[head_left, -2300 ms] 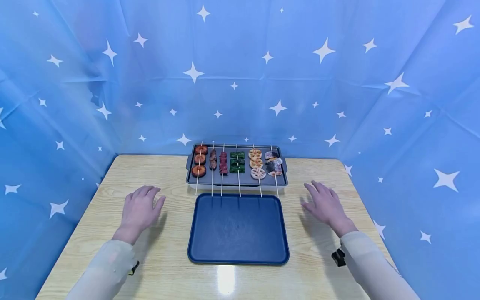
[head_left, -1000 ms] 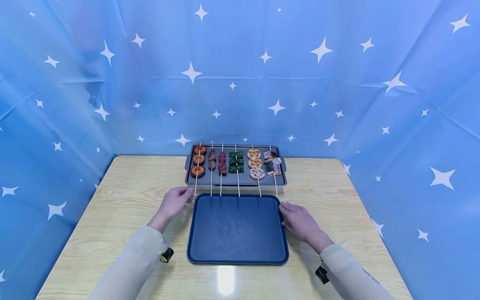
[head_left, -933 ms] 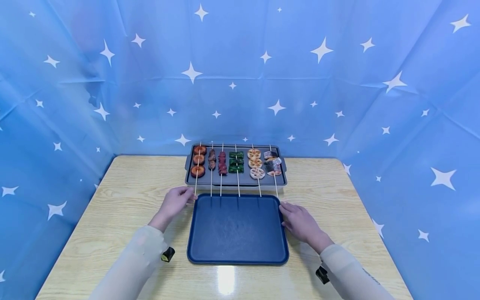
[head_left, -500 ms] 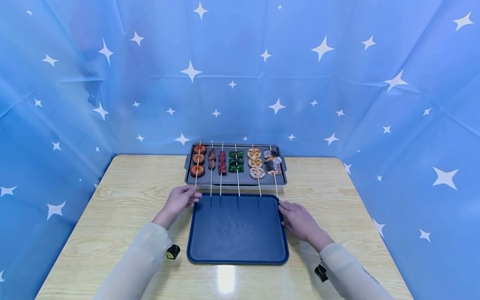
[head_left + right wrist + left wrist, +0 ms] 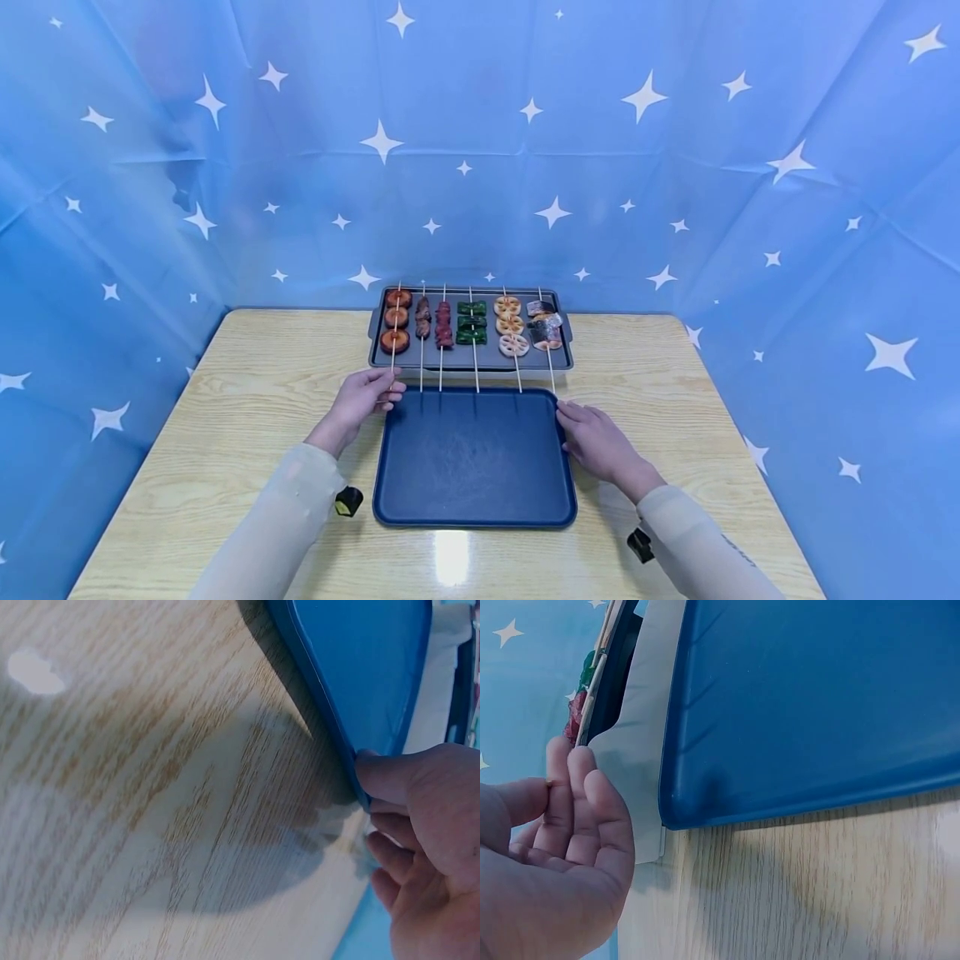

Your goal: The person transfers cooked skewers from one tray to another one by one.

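My left hand (image 5: pixel 362 400) pinches the lower end of the stick of the leftmost skewer of round brown slices (image 5: pixel 395 341). In the left wrist view, the thumb and index fingertip of my left hand (image 5: pixel 570 832) meet on the stick's small end. That skewer still lies on the dark grill pan (image 5: pixel 495 360), over the pan's front edge. My right hand (image 5: pixel 600 442) holds the upper right corner of the blue tray (image 5: pixel 476 467). The right wrist view has the right thumb on the rim of the blue tray (image 5: pixel 352 682), with the other fingers curled, partly hidden beneath.
Beside the held skewer lie several others: brown meat (image 5: pixel 423 318), red meat (image 5: pixel 444 325), green pieces (image 5: pixel 472 323), lotus root slices (image 5: pixel 510 325) and fish pieces (image 5: pixel 545 329). Their sticks reach toward the tray. A starred blue curtain (image 5: pixel 480 125) surrounds the wooden table (image 5: pixel 247 400).
Both hands have come inward from the table's sides. The left has taken the leftmost skewer's stick end, shifting slightly right lately. The right has taken the tray's corner and stays there.
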`<action>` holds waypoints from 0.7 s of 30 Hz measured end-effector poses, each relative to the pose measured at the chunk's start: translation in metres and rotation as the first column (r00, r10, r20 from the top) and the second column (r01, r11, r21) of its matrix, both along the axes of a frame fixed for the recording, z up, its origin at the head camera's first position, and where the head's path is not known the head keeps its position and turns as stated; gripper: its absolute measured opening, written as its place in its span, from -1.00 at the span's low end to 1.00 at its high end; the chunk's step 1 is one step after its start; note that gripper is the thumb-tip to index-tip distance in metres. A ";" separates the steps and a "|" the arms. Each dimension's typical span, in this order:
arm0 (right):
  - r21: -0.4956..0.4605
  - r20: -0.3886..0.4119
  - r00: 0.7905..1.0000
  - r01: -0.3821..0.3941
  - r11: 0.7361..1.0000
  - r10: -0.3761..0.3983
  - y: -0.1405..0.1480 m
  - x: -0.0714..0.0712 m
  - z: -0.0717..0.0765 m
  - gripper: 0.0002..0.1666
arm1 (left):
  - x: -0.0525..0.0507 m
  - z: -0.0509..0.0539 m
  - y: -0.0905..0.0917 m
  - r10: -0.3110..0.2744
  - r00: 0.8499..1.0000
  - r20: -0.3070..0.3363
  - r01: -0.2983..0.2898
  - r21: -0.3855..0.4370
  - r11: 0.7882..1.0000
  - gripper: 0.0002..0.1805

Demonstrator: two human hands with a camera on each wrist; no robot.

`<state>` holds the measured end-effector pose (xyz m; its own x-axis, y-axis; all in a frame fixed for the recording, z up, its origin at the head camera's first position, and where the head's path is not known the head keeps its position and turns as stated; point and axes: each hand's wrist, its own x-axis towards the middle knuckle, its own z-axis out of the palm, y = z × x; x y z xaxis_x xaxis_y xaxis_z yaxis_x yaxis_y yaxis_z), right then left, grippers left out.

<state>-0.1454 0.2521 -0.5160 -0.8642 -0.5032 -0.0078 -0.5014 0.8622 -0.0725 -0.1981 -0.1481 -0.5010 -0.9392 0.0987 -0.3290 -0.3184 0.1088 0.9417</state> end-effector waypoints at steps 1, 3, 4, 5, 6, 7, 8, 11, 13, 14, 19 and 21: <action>0.000 0.000 1.000 0.000 1.000 0.000 0.000 0.000 0.000 -0.39 | 0.000 0.000 0.000 0.002 1.000 -0.002 -0.002 0.004 1.000 -0.57; -0.006 -0.001 1.000 -0.001 1.000 0.001 0.000 0.000 0.000 -0.39 | 0.000 0.000 0.000 0.013 1.000 -0.002 -0.012 0.013 1.000 -0.58; -0.009 -0.001 1.000 -0.002 1.000 0.002 0.000 0.000 0.000 -0.39 | 0.000 0.000 0.001 0.018 1.000 -0.001 -0.018 0.016 1.000 -0.58; -0.014 -0.003 1.000 -0.002 1.000 0.002 0.000 0.000 0.000 -0.39 | 0.000 0.000 0.001 0.022 1.000 0.003 -0.022 0.019 1.000 -0.59; -0.014 -0.009 1.000 -0.005 1.000 0.005 0.000 0.000 0.000 -0.39 | 0.000 0.001 0.001 0.024 1.000 0.003 -0.024 0.022 0.999 -0.59; -0.020 -0.009 1.000 -0.005 1.000 0.005 0.000 0.000 0.000 -0.39 | 0.001 0.001 0.002 0.028 1.000 0.004 -0.028 0.025 0.999 -0.59; -0.023 -0.009 1.000 -0.004 1.000 0.004 0.000 0.000 0.000 -0.39 | 0.001 0.002 0.002 0.033 0.999 0.005 -0.033 0.027 0.999 -0.59; -0.031 -0.012 1.000 -0.005 1.000 0.005 0.000 0.000 -0.001 -0.39 | 0.003 0.003 0.002 0.038 0.999 0.004 -0.039 0.034 0.999 -0.59; -0.036 -0.008 1.000 -0.003 0.999 0.002 0.000 0.001 -0.002 -0.40 | 0.005 0.004 0.002 0.041 0.999 -0.001 -0.041 0.039 0.998 -0.59; -0.037 -0.010 1.000 -0.002 0.999 0.002 0.000 0.001 -0.002 -0.40 | 0.006 0.005 0.002 0.038 0.999 -0.003 -0.038 0.043 0.998 -0.58; -0.051 -0.005 1.000 0.001 0.999 -0.001 -0.001 0.001 -0.001 -0.40 | 0.012 0.008 0.000 0.030 0.999 -0.020 -0.029 0.057 0.998 -0.57; -0.055 0.000 1.000 0.003 0.999 -0.003 -0.001 0.001 -0.001 -0.40 | 0.015 0.010 -0.002 0.031 0.999 -0.024 -0.030 0.068 0.997 -0.57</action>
